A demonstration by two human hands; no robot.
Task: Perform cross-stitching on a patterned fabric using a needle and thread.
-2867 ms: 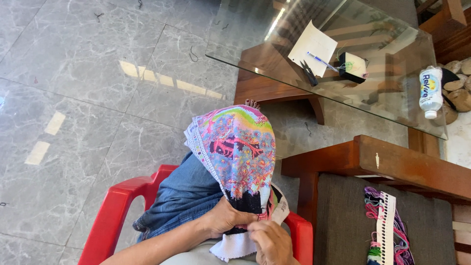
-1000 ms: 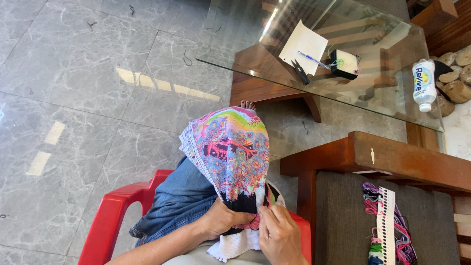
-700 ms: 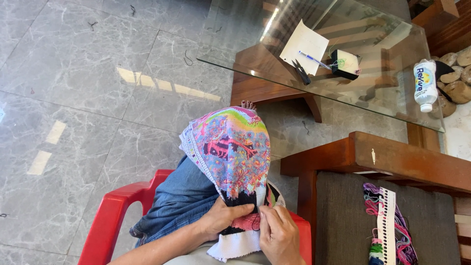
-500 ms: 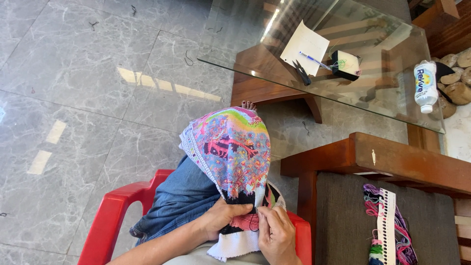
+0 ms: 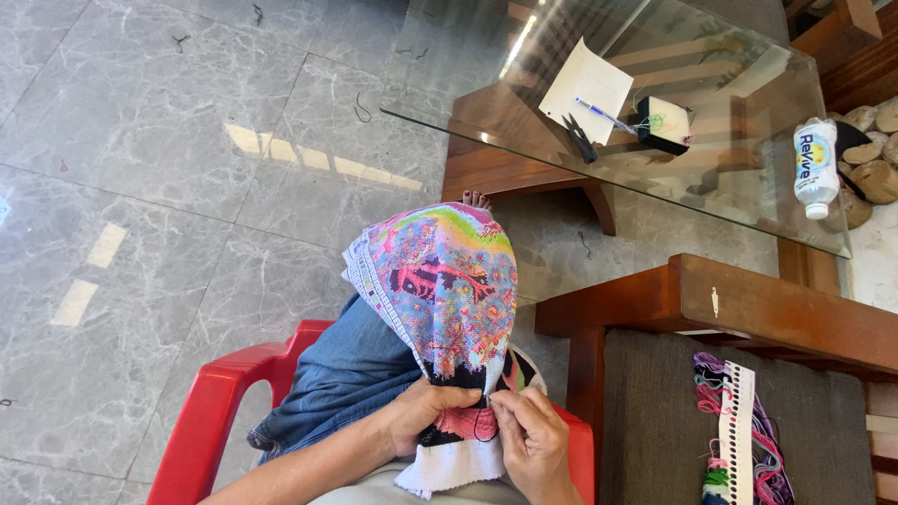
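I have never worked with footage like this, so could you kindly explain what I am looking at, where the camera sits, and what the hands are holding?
There is no machine here: the picture comes from a camera worn on a person's head, looking down at their own two bare hands. The person sits on a red plastic chair in blue jeans. Draped over the knee is a colourful cross-stitch cloth. The left hand has a grip on its lower part, while the right hand pinches at the cloth's edge, apparently with a thread; any needle is too small to see. Ahead stands a glass table bearing a sheet of paper, a pen, small scissors, a small black box and a plastic bottle. To the right, a card of coloured threads lies on a cushioned wooden seat.
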